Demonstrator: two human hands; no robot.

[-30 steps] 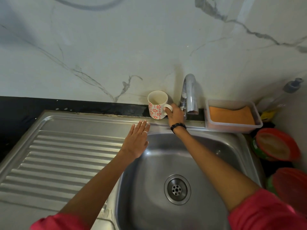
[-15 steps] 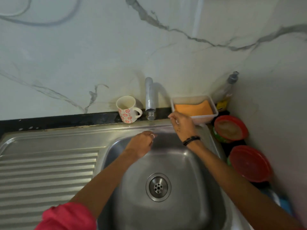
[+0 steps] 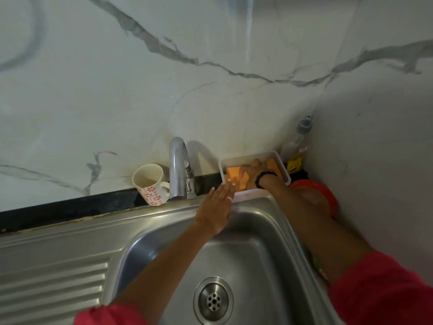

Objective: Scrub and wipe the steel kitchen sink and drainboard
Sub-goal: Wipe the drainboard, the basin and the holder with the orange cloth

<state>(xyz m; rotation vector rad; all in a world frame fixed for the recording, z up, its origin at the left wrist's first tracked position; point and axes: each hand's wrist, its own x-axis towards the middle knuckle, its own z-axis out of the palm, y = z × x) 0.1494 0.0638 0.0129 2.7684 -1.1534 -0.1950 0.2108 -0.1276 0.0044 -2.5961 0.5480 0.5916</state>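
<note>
One view, head camera. Right hand [image 3: 254,172] reaches into the plastic tub [image 3: 282,164], fingers on the orange sponge [image 3: 233,173], probably fetching it for scrubbing; grip not discernible. Left hand [image 3: 216,207], fingers straight, empty, hovers over the sink [image 3: 257,266] back rim beside the tub. Drainboard [image 3: 51,289] lies left.

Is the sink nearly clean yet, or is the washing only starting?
Only starting. Nothing looks scrubbed yet: the sink and drainboard show no suds. Right now the right hand is inside the plastic tub, on the orange sponge; whether it grips it yet is unclear. The left hand hovers flat over the sink's back rim. All the scrubbing and wiping is left.
</note>
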